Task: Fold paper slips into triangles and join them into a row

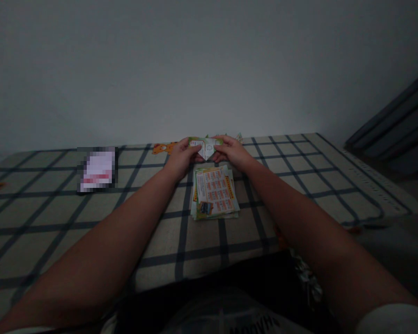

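Between my two hands is a folded sheet of printed paper (206, 147), green and white, its lower edge coming to a point. My left hand (184, 154) pinches its left side, thumb on top. On the right side, my right hand (231, 150) grips it the same way, thumb pressed on the near face. Just below, a stack of printed paper sheets (216, 192) lies on the cloth, the top one showing rows of small orange and white boxes and a vehicle picture. Behind my hands, some green and white paper pieces (239, 138) are partly hidden.
A checked tablecloth (153, 222) with dark stripes and bear prints covers the table, which meets a plain wall (209, 69). To the left lies a blurred-out flat object (99, 169). Dark folded fabric (397, 116) hangs at the right.
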